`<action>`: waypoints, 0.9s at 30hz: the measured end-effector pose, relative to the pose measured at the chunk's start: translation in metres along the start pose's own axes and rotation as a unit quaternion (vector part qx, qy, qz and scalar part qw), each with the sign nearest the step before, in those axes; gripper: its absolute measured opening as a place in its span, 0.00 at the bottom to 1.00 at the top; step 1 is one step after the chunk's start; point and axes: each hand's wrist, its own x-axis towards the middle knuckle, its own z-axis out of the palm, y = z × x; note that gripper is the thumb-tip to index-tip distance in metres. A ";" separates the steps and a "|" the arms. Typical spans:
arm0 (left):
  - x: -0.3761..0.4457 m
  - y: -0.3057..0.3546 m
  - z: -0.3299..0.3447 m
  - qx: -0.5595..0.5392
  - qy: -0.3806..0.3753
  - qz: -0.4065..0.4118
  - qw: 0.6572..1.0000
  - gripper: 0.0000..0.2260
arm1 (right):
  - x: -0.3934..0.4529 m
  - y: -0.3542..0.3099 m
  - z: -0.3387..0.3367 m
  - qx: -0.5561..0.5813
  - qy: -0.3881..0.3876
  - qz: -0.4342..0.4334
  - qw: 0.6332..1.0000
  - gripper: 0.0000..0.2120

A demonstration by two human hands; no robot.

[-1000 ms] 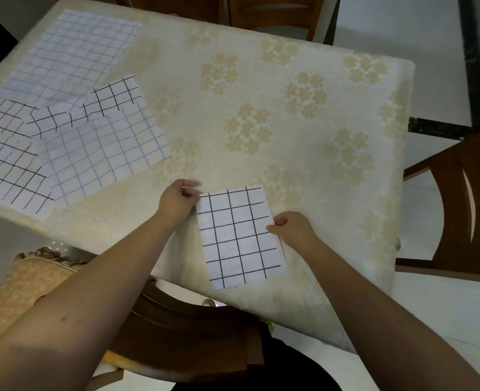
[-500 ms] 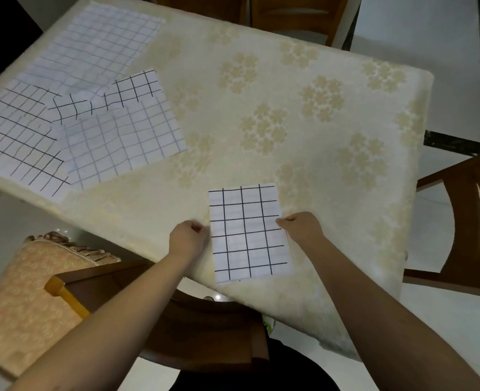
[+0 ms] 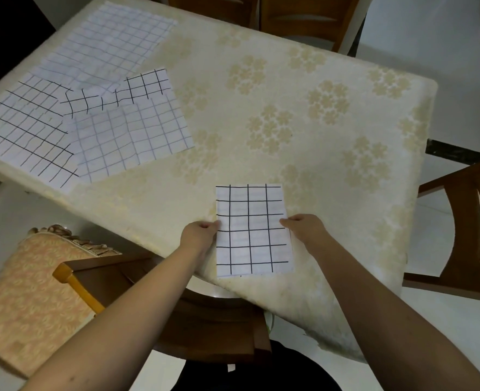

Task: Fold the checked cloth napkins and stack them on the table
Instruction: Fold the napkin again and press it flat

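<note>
A folded white napkin with black checks lies at the near edge of the table, its lower end hanging over the rim. My left hand pinches its left edge and my right hand pinches its right edge, both about halfway down. At the far left lie several unfolded checked napkins, overlapping: a blue-checked one on top, a black-checked one beside it, another black-checked one partly under it, and a faint-checked one farthest away.
The table wears a cream cloth with a floral pattern. Wooden chairs stand at the right, at the far side and just below me. A patterned cushion seat is at the lower left.
My left hand slid down from the napkin's top left corner to the middle of its left edge. The folded napkin now lies straighter along the table edge.
</note>
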 end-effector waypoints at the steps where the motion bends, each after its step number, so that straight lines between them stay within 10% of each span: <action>1: -0.001 0.000 0.000 0.004 0.003 0.007 1.000 0.10 | -0.002 0.000 0.000 0.009 -0.002 0.001 1.000 0.13; 27: -0.015 0.042 -0.025 -0.096 -0.119 0.046 0.987 0.03 | -0.028 -0.004 -0.030 0.160 -0.031 -0.022 0.986 0.09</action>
